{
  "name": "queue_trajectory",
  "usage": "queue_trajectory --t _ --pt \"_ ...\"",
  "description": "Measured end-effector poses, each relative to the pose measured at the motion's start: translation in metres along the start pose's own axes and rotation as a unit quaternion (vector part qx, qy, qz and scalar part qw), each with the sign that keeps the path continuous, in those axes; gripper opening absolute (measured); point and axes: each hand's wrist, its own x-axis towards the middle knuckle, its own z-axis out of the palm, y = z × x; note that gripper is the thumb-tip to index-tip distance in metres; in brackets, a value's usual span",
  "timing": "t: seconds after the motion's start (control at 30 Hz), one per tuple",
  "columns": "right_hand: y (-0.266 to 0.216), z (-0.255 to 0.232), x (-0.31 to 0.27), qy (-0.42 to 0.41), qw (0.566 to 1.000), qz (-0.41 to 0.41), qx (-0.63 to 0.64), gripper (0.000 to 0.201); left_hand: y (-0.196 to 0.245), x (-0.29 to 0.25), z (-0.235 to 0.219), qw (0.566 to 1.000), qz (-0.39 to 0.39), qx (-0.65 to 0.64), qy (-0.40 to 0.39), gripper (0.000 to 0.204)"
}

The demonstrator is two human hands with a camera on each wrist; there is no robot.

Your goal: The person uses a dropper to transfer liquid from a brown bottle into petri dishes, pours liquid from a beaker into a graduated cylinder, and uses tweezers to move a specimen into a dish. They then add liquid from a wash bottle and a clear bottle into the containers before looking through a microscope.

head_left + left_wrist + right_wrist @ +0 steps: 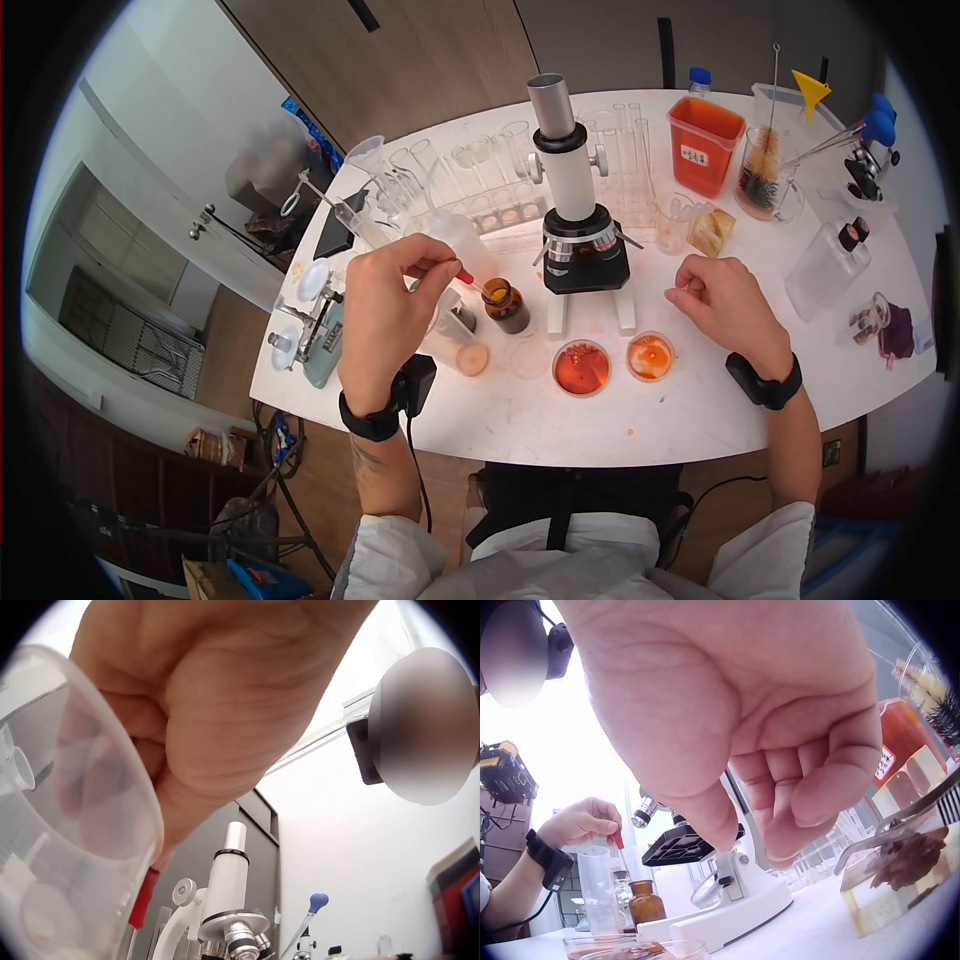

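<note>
Between thumb and fingertips my left hand (385, 305) pinches the red rubber bulb (464, 273) of a dropper. Its thin glass tube points down at the mouth of a brown glass bottle (513, 316). The right wrist view also shows the red bulb (618, 839) in the left fingers, above the brown bottle (646, 905). My right hand (728, 302) hovers right of the microscope (570, 185), fingers loosely curled and holding nothing. Two petri dishes with orange-red contents, a larger one (575, 375) and a smaller one (651, 357), lie in front of the microscope.
Clear plastic cups (472, 357) stand just below the left hand. A balance (322, 345) is at the left edge. Behind the microscope are racks of test tubes (510, 215). An orange-red container (703, 150), a brush jar (765, 190) and a clear bottle (825, 270) stand right.
</note>
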Motion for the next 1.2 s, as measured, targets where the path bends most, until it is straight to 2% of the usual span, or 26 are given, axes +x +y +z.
queue_trajectory --t 0.17,0.3,0.43,0.57,0.7,0.93,1.2 --pt "0.001 0.0 0.0 -0.003 1.0 -0.003 -0.005 0.021 -0.002 -0.006 0.0 0.996 0.058 -0.037 0.06 0.012" --pt "-0.001 -0.002 0.001 -0.01 1.0 0.0 -0.015 0.021 0.02 -0.021 -0.006 0.992 0.078 -0.038 0.09 0.014" --pt "-0.002 -0.002 0.0 -0.013 1.0 0.004 -0.012 0.021 0.033 -0.038 0.001 0.993 0.104 -0.042 0.038 0.015" --pt "0.001 0.0 0.0 -0.007 1.0 -0.001 -0.003 0.022 0.034 -0.045 0.032 0.989 0.109 -0.077 -0.057 0.013" --pt "0.0 -0.001 0.0 -0.012 1.0 0.007 -0.006 0.022 0.035 -0.05 0.049 0.986 0.099 -0.082 -0.107 0.014" --pt "0.001 0.0 -0.001 0.012 1.0 -0.014 -0.001 0.02 0.034 -0.049 0.055 0.987 0.098 -0.076 -0.107 0.011" --pt "-0.002 -0.001 0.0 -0.003 1.0 0.0 -0.005 0.022 0.031 -0.048 0.055 0.987 0.104 -0.063 -0.106 0.009"
